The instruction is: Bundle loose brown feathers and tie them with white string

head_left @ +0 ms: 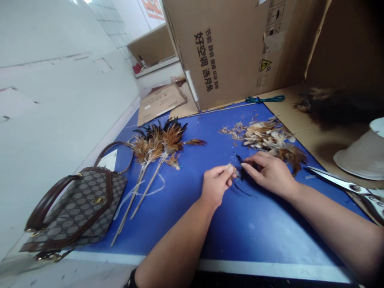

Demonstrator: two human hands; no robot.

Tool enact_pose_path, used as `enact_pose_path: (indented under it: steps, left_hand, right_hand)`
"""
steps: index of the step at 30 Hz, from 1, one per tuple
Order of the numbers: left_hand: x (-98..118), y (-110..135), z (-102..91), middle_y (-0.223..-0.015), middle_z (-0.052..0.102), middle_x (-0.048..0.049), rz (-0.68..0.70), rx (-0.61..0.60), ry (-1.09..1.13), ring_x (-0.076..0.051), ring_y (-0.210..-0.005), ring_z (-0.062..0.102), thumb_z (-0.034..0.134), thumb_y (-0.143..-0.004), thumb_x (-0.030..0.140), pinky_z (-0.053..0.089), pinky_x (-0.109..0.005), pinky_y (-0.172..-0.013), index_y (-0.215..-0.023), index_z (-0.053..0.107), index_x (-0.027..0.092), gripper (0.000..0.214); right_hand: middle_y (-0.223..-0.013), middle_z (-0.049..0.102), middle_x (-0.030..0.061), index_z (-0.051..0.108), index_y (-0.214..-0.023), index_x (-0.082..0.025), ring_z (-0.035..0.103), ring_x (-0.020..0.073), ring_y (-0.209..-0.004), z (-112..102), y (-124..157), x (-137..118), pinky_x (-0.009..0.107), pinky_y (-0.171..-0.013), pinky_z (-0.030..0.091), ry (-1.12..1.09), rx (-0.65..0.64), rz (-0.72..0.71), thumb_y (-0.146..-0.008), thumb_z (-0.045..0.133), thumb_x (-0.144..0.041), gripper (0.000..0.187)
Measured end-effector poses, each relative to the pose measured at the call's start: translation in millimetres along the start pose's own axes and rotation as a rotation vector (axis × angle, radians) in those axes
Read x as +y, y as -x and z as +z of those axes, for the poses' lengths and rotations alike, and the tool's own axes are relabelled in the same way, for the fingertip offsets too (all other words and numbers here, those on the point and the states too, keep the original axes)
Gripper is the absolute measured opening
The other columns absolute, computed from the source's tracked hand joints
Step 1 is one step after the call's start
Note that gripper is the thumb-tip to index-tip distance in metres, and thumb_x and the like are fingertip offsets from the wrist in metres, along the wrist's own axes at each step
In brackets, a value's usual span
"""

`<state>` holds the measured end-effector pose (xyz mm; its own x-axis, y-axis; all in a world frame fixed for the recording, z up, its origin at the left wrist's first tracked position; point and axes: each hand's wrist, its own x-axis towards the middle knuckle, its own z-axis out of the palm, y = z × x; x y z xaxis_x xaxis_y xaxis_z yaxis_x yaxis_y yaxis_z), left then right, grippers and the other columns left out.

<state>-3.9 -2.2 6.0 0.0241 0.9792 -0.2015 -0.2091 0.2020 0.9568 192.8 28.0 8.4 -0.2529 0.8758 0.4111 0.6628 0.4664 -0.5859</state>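
Through the head camera, I took the middle of the view as my clock's centre. The big brown cardboard carton with black printed characters (234,60) rose at one o'clock, and I could not see what was in it. Below it spread the smooth blue tabletop (180,216). At eight o'clock sat the grey-brown patterned handbag with brown leather trim (87,204), its clasped flap down over the front and its contents hidden from me. A flat brown cardboard box (162,104) lay at eleven, its inside out of view too. Near three I had a dark, fluffy mass (345,106), blurred in shadow.

Also toward three, a loose heap of cream and brown feathers (264,134) lay straight on the blue surface. At nine, brown and black feather bunches (159,142) were fixed to thin pale sticks (148,187) pointing toward seven. A beige tapered cone with a white top (357,154) stood at three, just beyond the silver-bladed scissors (357,188).

My wearer's right hand (271,172), at about four, had thumb and fingers bent at a slim black feather (239,159) lying between the two hands; I could not tell whether they gripped it. The left hand (218,184), at five, pinched a thin black strand (242,191) between thumb and forefinger. A coiled dark-green cord (267,99) rested at two, by the carton's foot.
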Motion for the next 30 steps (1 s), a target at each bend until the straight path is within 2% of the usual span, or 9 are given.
enact_pose_path:
  steps: [3,6,9,13,17,21,25,27,30]
  left_hand:
    - [1,0,0.8,-0.079,0.071,-0.0068,0.058,0.089,0.036,-0.005,-0.054,0.045,0.081,-0.084,0.05,0.026,-0.02,-0.048,-0.091,0.079,0.011,0.039]
    - [3,1,2.9,-0.083,0.075,-0.0086,0.125,0.15,0.009,-0.006,-0.058,0.049,0.079,-0.086,0.048,0.035,-0.022,-0.054,-0.091,0.081,0.012,0.037]
    - [2,2,4.9,-0.094,0.079,-0.0103,0.176,0.204,0.003,-0.012,-0.076,0.063,0.079,-0.087,0.045,0.049,-0.025,-0.074,-0.095,0.083,0.013,0.033]
    - [-4,-2,5.3,-0.104,0.08,-0.0114,0.186,0.234,0.12,-0.018,-0.096,0.07,0.081,-0.085,0.041,0.052,-0.031,-0.093,-0.099,0.083,0.015,0.03]
    - [-9,-6,4.0,-0.095,0.079,-0.0093,0.184,0.242,0.192,-0.015,-0.086,0.07,0.081,-0.085,0.042,0.054,-0.029,-0.087,-0.094,0.081,0.014,0.029]
    - [-4,-6,2.6,-0.092,0.077,-0.0072,0.226,0.294,0.209,-0.013,-0.084,0.068,0.082,-0.084,0.044,0.053,-0.027,-0.085,-0.09,0.08,0.014,0.031]
    - [5,-5,2.3,-0.087,0.075,-0.0064,0.19,0.339,0.238,-0.012,-0.075,0.066,0.086,-0.079,0.046,0.052,-0.026,-0.077,-0.092,0.078,0.012,0.037]
    - [8,-3,3.1,-0.084,0.075,-0.0059,0.158,0.338,0.237,-0.011,-0.07,0.065,0.087,-0.077,0.047,0.05,-0.025,-0.07,-0.093,0.078,0.011,0.04]
    - [6,-1,5.8,-0.085,0.076,-0.007,0.13,0.311,0.22,-0.012,-0.07,0.066,0.087,-0.076,0.048,0.051,-0.026,-0.07,-0.094,0.078,0.011,0.042]
  right_hand:
    - [-0.093,0.075,0.0077,0.078,-0.098,-0.021,0.071,0.0227,-0.078,7,-2,2,0.032,-0.064,0.049,0.27,-0.094,0.066,-0.097,0.064,-0.046,0.028]
    - [-0.088,0.074,0.0065,0.075,-0.089,-0.021,0.069,0.0207,-0.074,9,-4,2,0.031,-0.06,0.044,0.308,-0.139,0.089,-0.097,0.061,-0.034,0.021]
    - [-0.083,0.073,0.0046,0.073,-0.086,-0.022,0.067,0.0193,-0.071,8,-3,1,0.03,-0.063,0.046,0.181,-0.031,0.107,-0.095,0.062,-0.033,0.019]
    - [-0.075,0.067,0.0027,0.072,-0.086,-0.022,0.061,0.0173,-0.065,5,1,-4,0.031,-0.063,0.048,-0.056,0.138,0.046,-0.097,0.063,-0.035,0.019]
    - [-0.082,0.07,0.0044,0.072,-0.09,-0.022,0.064,0.0179,-0.071,6,2,-5,0.031,-0.066,0.05,-0.052,0.089,-0.015,-0.1,0.06,-0.035,0.021]
    - [-0.097,0.073,0.0093,0.074,-0.103,-0.02,0.07,0.0228,-0.08,11,-1,0,0.034,-0.068,0.049,0.266,-0.05,-0.047,-0.1,0.059,-0.042,0.027]
    - [-0.091,0.072,0.0109,0.071,-0.092,-0.018,0.068,0.0231,-0.073,16,-4,3,0.035,-0.063,0.044,0.43,-0.157,-0.026,-0.103,0.052,-0.034,0.027]
    - [-0.088,0.071,0.0096,0.069,-0.088,-0.019,0.068,0.0227,-0.073,16,-3,3,0.034,-0.063,0.044,0.373,-0.13,-0.008,-0.102,0.052,-0.032,0.026]
    - [-0.086,0.07,0.0069,0.067,-0.09,-0.02,0.067,0.0212,-0.075,11,-1,2,0.033,-0.066,0.047,0.187,0.021,-0.006,-0.102,0.055,-0.035,0.023]
